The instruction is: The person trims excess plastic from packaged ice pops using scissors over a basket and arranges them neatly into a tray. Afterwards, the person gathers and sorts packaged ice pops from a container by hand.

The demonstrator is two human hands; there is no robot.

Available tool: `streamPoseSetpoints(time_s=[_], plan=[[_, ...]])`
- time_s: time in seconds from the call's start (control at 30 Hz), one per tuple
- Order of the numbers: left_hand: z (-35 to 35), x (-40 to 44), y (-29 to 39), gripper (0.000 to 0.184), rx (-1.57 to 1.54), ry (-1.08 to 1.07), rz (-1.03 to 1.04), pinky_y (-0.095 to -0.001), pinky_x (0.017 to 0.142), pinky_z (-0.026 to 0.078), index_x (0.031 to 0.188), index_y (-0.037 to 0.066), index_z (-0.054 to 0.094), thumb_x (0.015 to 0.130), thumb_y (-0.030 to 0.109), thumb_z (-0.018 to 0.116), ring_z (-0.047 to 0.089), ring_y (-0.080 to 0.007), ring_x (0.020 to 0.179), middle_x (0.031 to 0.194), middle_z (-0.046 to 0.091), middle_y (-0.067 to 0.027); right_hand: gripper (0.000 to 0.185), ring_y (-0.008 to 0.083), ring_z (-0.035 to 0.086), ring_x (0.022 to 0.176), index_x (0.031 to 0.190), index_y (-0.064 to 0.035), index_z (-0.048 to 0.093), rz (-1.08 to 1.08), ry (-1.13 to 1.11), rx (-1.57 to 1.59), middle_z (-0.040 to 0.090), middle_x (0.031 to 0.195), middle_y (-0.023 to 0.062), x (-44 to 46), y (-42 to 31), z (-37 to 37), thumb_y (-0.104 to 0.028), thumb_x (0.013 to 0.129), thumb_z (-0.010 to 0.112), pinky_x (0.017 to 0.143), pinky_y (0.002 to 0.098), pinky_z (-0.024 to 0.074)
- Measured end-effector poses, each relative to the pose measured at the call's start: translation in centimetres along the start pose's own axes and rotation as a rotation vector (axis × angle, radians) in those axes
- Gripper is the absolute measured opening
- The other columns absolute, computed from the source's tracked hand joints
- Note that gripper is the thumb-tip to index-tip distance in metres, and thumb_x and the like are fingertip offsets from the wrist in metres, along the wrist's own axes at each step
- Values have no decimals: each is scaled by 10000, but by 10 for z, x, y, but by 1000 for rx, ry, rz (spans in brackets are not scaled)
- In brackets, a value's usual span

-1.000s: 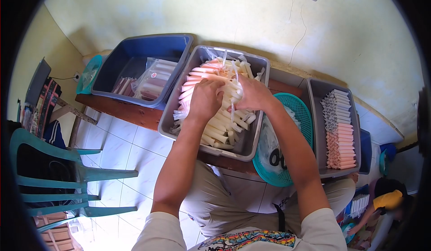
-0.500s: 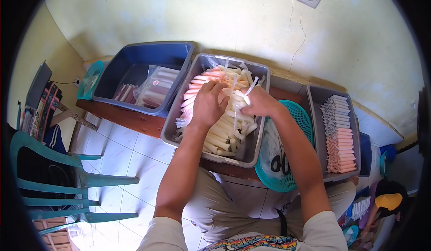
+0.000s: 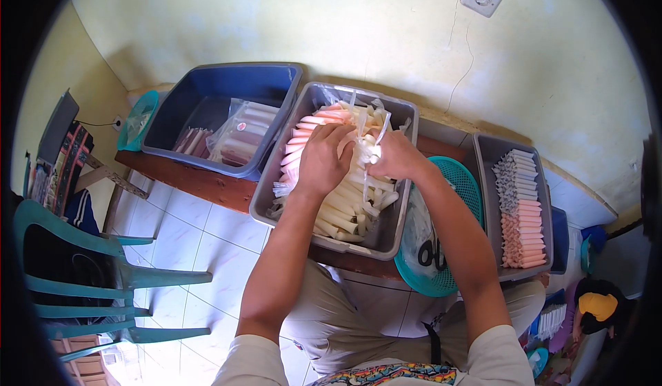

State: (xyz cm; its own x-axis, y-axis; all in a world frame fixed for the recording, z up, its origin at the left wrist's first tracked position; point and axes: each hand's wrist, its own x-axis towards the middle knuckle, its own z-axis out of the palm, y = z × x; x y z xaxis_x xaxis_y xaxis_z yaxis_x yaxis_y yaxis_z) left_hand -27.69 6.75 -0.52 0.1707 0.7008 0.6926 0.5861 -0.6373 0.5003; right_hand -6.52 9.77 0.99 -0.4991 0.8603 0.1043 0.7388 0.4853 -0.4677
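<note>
A grey tub (image 3: 385,248) in the middle holds many slim plastic tubes, pink ones (image 3: 296,141) at the left and cream ones (image 3: 336,215) toward the front and right. Over the pink tubes lies my left hand (image 3: 324,160), its fingers curved and spread from the thumb, with nothing visible gripped. My right hand (image 3: 394,155) is closed on a cream tube (image 3: 373,153) whose end points toward my left hand. Clear plastic strips stick up beside the fingers of both hands.
At the left a blue tub (image 3: 172,120) holds packed tubes; a green chair (image 3: 83,282) stands below. To the right are a green basket (image 3: 472,189) with black-handled scissors (image 3: 429,251) and a grey tub (image 3: 491,213) of stacked tubes. Another person (image 3: 600,307) is at lower right.
The tubs sit slightly lower in view than a second ago. My right hand's fingers have closed in, and the cream tube's end has turned toward my left hand.
</note>
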Motion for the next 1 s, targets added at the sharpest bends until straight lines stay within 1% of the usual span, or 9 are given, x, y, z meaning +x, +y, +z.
streamPoseSetpoints(time_s=[0.17, 0.23, 0.33, 0.37, 0.4, 0.5, 0.57, 0.67, 1.0], plan=[[-15, 20, 0, 246, -72, 105, -30, -459, 1003, 541, 1143, 27, 759, 898, 4, 738, 686, -382, 1125, 1143, 738, -190, 592, 401, 752, 799, 1151, 57, 677, 22, 23, 51, 739, 856, 262, 20, -29, -34, -241, 667, 843, 787, 440, 601], [-21, 28, -4, 253, -114, 110, -186, -435, 953, 569, 1166, 20, 757, 916, -4, 726, 723, -359, 1065, 1116, 755, -185, 566, 389, 755, 772, 1120, 54, 686, -18, 74, 29, 742, 841, 255, 38, -25, -35, -241, 664, 844, 770, 436, 604], [-24, 40, -20, 247, -155, 225, -213, -412, 875, 593, 1181, 7, 750, 937, -1, 713, 751, -339, 966, 1062, 767, -186, 504, 380, 766, 746, 1061, 49, 701, -41, 99, 56, 752, 824, 240, 64, -36, -42, -234, 668, 843, 744, 429, 616], [-26, 42, -26, 261, -200, 210, -300, -361, 889, 594, 1257, 25, 753, 1013, 103, 704, 766, -239, 1014, 1156, 793, -162, 508, 380, 770, 755, 1063, 48, 704, 5, 63, 12, 753, 823, 241, 75, -38, -42, -243, 670, 842, 752, 435, 621], [-25, 45, -31, 261, -197, 211, -299, -361, 889, 594, 1257, 25, 753, 1013, 103, 704, 766, -239, 1014, 1156, 793, -162, 512, 380, 775, 764, 1065, 47, 706, 52, 26, -33, 754, 822, 242, 85, -42, -43, -252, 671, 841, 760, 440, 625], [-23, 49, -45, 264, -196, 270, -335, -371, 846, 597, 1253, 17, 752, 1006, 100, 702, 758, -270, 950, 1082, 785, -168, 542, 382, 782, 917, 1075, 14, 752, 127, -28, -167, 779, 977, 243, 110, -60, -36, -321, 670, 881, 855, 463, 632], [-23, 44, -57, 256, 93, 217, -357, -456, 853, 592, 1226, -12, 728, 984, 51, 672, 736, -411, 977, 1105, 744, -230, 536, 379, 780, 988, 1072, -17, 782, 160, -61, -228, 789, 1046, 231, 120, -65, -30, -347, 667, 898, 896, 463, 634], [-16, 36, -80, 294, 193, 298, -300, -425, 782, 568, 1271, 5, 738, 987, 69, 695, 704, -320, 818, 986, 729, -179, 557, 372, 776, 1030, 1115, -22, 777, 110, -106, -288, 792, 1097, 215, 131, -61, -16, -352, 682, 892, 923, 460, 629], [-16, 24, -85, 327, 180, 252, -376, -415, 724, 557, 1294, 17, 741, 968, 37, 718, 690, -281, 771, 963, 721, -153, 816, 417, 614, 1330, 1424, -12, 590, -27, -105, -142, 619, 1402, 271, 140, -22, 14, -275, 712, 892, 1141, 465, 512]])
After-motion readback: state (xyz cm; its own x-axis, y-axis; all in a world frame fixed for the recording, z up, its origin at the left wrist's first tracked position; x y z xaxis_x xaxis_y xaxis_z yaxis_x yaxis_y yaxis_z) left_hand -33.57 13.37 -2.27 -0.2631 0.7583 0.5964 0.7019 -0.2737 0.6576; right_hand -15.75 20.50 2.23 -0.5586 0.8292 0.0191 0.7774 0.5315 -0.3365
